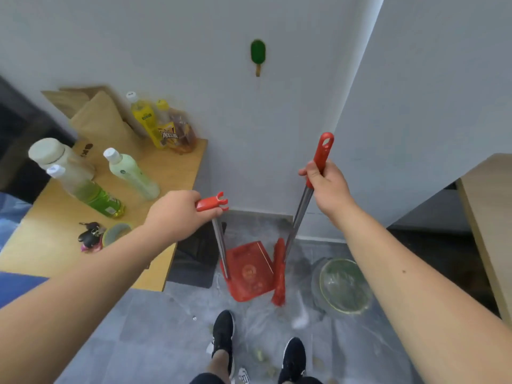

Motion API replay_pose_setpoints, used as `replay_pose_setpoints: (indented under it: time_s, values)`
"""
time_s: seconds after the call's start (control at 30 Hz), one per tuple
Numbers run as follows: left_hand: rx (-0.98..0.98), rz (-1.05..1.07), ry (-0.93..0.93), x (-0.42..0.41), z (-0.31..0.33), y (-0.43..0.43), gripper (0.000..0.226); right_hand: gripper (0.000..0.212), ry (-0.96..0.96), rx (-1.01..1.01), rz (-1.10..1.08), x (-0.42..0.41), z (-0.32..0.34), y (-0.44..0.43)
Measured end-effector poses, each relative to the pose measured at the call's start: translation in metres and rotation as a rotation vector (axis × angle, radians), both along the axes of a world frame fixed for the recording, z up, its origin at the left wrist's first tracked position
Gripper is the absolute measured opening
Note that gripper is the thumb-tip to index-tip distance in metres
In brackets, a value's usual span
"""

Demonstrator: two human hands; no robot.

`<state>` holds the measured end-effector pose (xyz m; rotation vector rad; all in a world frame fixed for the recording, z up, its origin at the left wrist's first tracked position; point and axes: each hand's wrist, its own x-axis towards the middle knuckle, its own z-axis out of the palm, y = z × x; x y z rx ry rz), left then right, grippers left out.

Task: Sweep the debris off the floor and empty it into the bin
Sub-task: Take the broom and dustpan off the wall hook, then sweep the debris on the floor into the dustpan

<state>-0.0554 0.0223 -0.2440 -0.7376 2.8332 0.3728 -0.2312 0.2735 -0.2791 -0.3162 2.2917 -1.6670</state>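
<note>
While both arms reach forward and down, each hand is closed on its own handle, the two held well apart. Left hand (177, 214) wrapped around the red grip of the dustpan (249, 273); clip end of the grip pokes out past the fingers toward the right hand. Metal shaft drops from that grip to the red pan, which sits below and between the hands, against the base of the wall.

Right hand (325, 187) fisted on the red top of the broom (279, 273) handle, hanging loop sticking up above the knuckles. Shaft slants down and toward the left hand; red broom head stands just beside the pan, on its right edge, touching or nearly so — blur hides which.

Bin (343, 286) with a clear liner, below the right forearm, near the broom head.

Debris (260, 354): small pale-green and tan bits on the grey floor, near the person's black shoes (223, 331), well below both hands.

Outside the left forearm: wooden table (171, 173) with bottles (130, 173) and keys (90, 235).
</note>
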Motion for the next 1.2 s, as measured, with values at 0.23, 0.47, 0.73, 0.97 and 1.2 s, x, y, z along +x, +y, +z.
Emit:
replay_pose_setpoints:
  time_s: [0.23, 0.47, 0.73, 0.97, 1.2]
  values:
    - [0.054, 0.127, -0.029, 0.081, 0.007, 0.033, 0.057, 0.038, 0.078, 0.446, 0.270, 0.038, -0.017, 0.052]
    - [0.138, 0.149, -0.115, 0.120, 0.017, 0.041, 0.055, 0.025, -0.462, 0.143, 0.242, 0.089, -0.031, 0.074]
    - [0.305, 0.143, -0.162, 0.159, 0.026, 0.049, 0.035, 0.040, -0.821, -0.183, -0.030, 0.161, -0.037, 0.083]
    - [0.344, 0.008, -0.107, 0.247, 0.017, 0.045, 0.047, 0.041, -1.015, -0.246, -0.265, 0.274, -0.036, 0.074]
    - [0.361, -0.101, -0.072, 0.344, -0.001, 0.052, 0.044, 0.013, -1.142, -0.276, -0.356, 0.396, -0.033, 0.067]
